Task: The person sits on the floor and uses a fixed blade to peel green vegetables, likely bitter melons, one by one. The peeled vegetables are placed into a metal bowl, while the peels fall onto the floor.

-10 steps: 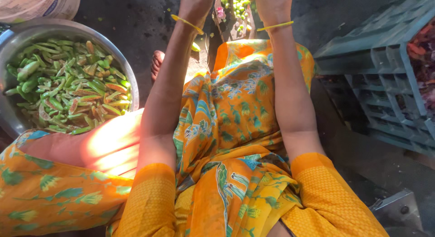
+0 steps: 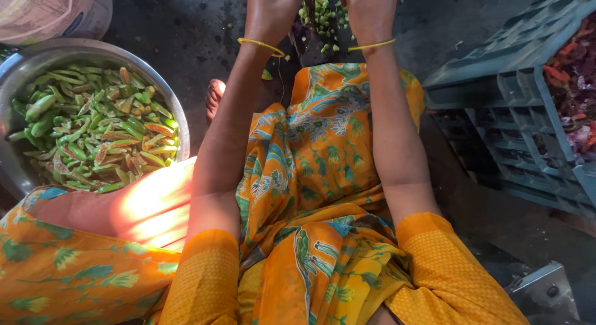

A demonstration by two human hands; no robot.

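Two hands reach forward at the top of my view: my left hand (image 2: 273,11) and right hand (image 2: 369,11), each with a thin yellow bangle at the wrist. Both are cut off by the frame edge, so I cannot tell whether their fingers are closed on anything. Between them, just beyond my knees, sits a small heap of chopped green pieces (image 2: 321,14) on a dark block, close to both hands. At my left stands a steel bowl (image 2: 37,55), nearly full of split green pods (image 2: 93,129), some showing pale and reddish insides. Behind it is part of a pale bucket (image 2: 49,11). At my right lies a grey-blue plastic crate (image 2: 496,70) holding red and purple scraps (image 2: 574,95). Orange patterned cloth covers my lap.
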